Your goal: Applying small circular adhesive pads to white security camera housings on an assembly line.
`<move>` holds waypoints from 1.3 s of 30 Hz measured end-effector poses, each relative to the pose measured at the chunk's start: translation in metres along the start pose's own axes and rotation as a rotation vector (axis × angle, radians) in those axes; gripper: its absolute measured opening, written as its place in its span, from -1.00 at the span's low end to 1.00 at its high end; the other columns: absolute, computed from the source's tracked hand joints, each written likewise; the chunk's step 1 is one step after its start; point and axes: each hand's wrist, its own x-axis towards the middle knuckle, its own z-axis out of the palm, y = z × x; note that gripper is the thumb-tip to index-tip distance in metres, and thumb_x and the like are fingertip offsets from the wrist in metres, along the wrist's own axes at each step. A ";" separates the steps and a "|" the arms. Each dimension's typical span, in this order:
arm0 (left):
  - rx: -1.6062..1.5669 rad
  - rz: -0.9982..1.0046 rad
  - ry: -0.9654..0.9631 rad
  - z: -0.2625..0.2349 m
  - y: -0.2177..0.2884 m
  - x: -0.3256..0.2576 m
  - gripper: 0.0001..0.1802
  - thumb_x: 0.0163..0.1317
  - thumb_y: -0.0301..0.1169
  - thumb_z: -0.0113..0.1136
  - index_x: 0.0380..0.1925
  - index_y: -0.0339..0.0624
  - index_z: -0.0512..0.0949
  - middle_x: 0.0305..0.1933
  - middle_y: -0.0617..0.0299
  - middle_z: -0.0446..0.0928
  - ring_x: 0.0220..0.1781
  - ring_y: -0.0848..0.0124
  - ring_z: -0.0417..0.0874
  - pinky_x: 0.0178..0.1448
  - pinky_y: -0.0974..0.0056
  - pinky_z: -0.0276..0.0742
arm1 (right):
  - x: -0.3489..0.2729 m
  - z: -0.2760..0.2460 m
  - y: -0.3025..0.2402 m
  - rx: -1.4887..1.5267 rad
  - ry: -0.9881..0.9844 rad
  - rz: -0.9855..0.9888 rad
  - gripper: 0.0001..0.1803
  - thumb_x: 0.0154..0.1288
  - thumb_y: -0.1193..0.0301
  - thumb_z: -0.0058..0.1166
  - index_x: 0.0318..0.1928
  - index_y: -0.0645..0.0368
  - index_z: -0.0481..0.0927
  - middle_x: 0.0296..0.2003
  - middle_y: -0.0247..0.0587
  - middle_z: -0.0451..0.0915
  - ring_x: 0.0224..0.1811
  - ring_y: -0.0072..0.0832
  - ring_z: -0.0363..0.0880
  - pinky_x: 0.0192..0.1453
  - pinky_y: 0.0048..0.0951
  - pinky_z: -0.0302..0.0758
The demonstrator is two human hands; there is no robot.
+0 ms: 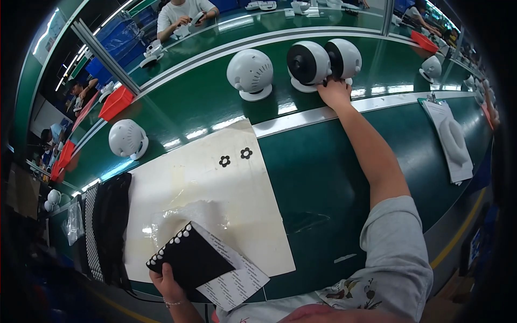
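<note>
The right hand [334,90] closes its fingers on the base of a round white plastic fan [344,58], seemingly light, rigid and smooth, while the left hand [167,284] pinches a flat black card with white dots [188,257].

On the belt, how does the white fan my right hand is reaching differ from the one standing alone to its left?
The fan by the right hand is the right fan of a touching pair; the lone fan stands apart. The lone fan shows a white slotted shell toward the camera; the right fan shows mostly smooth white side, with a dark face turned left. The hand touches the right fan's base; nothing touches the lone fan. Both are round, white and upright on disc bases.
</note>
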 end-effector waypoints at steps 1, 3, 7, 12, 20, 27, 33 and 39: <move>-0.009 0.007 0.007 0.003 0.000 -0.002 -0.72 0.20 -0.35 0.03 -0.20 -0.36 0.41 -0.24 0.14 0.51 -0.26 0.42 0.53 -0.16 0.39 0.45 | 0.001 -0.003 0.004 0.000 0.009 -0.010 -0.28 0.07 -0.12 -0.18 0.17 0.03 0.26 0.21 -0.04 0.11 0.28 -0.07 -0.04 0.29 -0.09 -0.18; 0.020 0.014 -0.068 -0.003 0.002 0.002 -0.73 0.20 -0.35 0.04 -0.21 -0.36 0.42 -0.25 0.17 0.51 -0.27 0.45 0.52 -0.16 0.40 0.44 | -0.015 -0.006 -0.005 -0.166 -0.103 -0.073 -0.38 0.14 -0.09 -0.23 0.13 -0.03 0.32 0.18 0.00 0.15 0.25 -0.07 0.02 0.28 -0.07 -0.15; 0.014 0.013 -0.108 -0.009 0.004 0.003 -0.74 0.13 -0.43 0.09 -0.22 -0.39 0.43 -0.23 0.17 0.51 -0.21 0.45 0.50 -0.06 0.38 0.38 | -0.035 -0.017 -0.012 -0.267 -0.145 -0.167 -0.33 0.14 -0.24 -0.41 0.17 -0.21 0.29 0.22 0.06 0.08 0.31 -0.09 -0.08 0.31 -0.07 -0.29; 0.071 0.046 -0.120 -0.009 -0.001 0.008 -0.72 0.16 -0.32 0.10 -0.26 -0.35 0.44 -0.29 0.25 0.51 -0.30 0.52 0.48 -0.18 0.44 0.38 | -0.027 -0.012 -0.021 -0.244 -0.119 -0.206 -0.28 0.13 -0.29 -0.49 0.19 -0.23 0.25 0.24 0.00 0.08 0.33 -0.10 -0.15 0.32 -0.05 -0.36; 0.039 0.050 -0.096 -0.015 -0.002 0.010 -0.72 0.10 -0.36 0.17 -0.30 -0.36 0.45 -0.28 0.24 0.50 -0.25 0.53 0.46 -0.13 0.44 0.34 | -0.035 -0.014 -0.022 -0.146 0.093 -0.142 -0.40 0.15 -0.18 -0.32 0.03 -0.10 0.42 0.13 -0.11 0.22 0.19 -0.10 0.15 0.25 0.02 -0.16; 0.122 0.112 -0.161 -0.018 -0.003 0.009 -0.74 0.15 -0.37 0.12 -0.26 -0.37 0.45 -0.25 0.22 0.52 -0.23 0.51 0.49 -0.11 0.42 0.37 | -0.111 -0.035 0.007 -0.255 0.131 -0.302 -0.43 0.19 -0.10 -0.28 -0.02 0.03 0.45 0.03 -0.03 0.31 0.13 -0.09 0.22 0.20 -0.04 -0.04; 0.115 0.128 -0.118 -0.013 0.005 0.010 -0.80 0.05 -0.45 0.20 -0.38 -0.33 0.43 -0.49 0.38 0.40 -0.46 0.63 0.34 -0.40 0.53 0.24 | -0.192 -0.051 0.020 -0.249 0.025 -0.421 -0.43 0.14 -0.05 -0.14 -0.02 0.11 0.44 0.07 0.02 0.28 0.17 -0.06 0.14 0.23 -0.06 -0.08; 0.175 0.223 -0.161 -0.018 0.009 0.009 -0.83 -0.06 -0.55 0.25 -0.49 -0.36 0.45 -0.48 0.28 0.43 -0.46 0.56 0.40 -0.38 0.48 0.31 | -0.225 -0.077 -0.024 0.173 0.041 -0.585 -0.69 0.08 0.31 0.11 -0.21 0.23 0.44 -0.18 -0.03 0.38 -0.19 -0.07 0.36 -0.12 -0.32 0.30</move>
